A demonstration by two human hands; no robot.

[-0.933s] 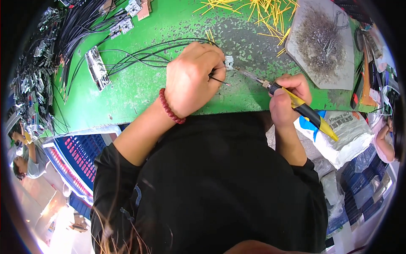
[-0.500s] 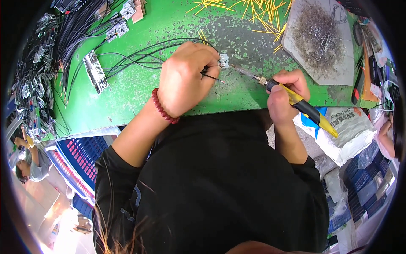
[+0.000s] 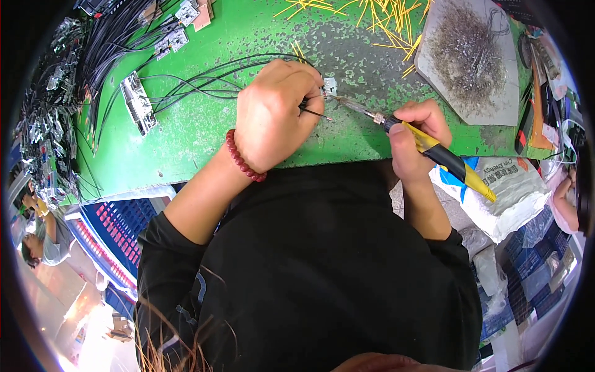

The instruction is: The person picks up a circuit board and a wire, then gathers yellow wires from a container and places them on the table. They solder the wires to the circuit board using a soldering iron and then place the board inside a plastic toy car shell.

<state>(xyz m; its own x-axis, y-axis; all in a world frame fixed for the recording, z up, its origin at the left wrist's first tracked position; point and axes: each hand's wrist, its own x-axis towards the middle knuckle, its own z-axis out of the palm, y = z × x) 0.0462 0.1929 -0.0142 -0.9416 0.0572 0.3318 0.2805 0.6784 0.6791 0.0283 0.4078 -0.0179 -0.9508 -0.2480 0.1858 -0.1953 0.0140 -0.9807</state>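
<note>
My left hand (image 3: 273, 115), with a red bead bracelet at the wrist, rests on the worn green bench top (image 3: 204, 136) and pinches a thin black wire (image 3: 313, 111) next to a small silver connector part (image 3: 329, 87). My right hand (image 3: 416, 133) grips a yellow and black soldering iron (image 3: 434, 152). Its metal tip (image 3: 350, 104) points left and reaches the small part beside my left fingertips. More black wires (image 3: 198, 84) trail left from under my left hand.
A grey sheet piled with metal wire scraps (image 3: 474, 59) lies at the back right, yellow wire pieces (image 3: 372, 15) behind it. Bundles of black cables with metal connectors (image 3: 133, 102) fill the left. A white bag (image 3: 514, 186) and a blue crate (image 3: 114, 229) sit below the bench edge.
Both hands hold nearly the same place. The iron tip has stayed on the small part while my left fingers shifted the black wire slightly.
</note>
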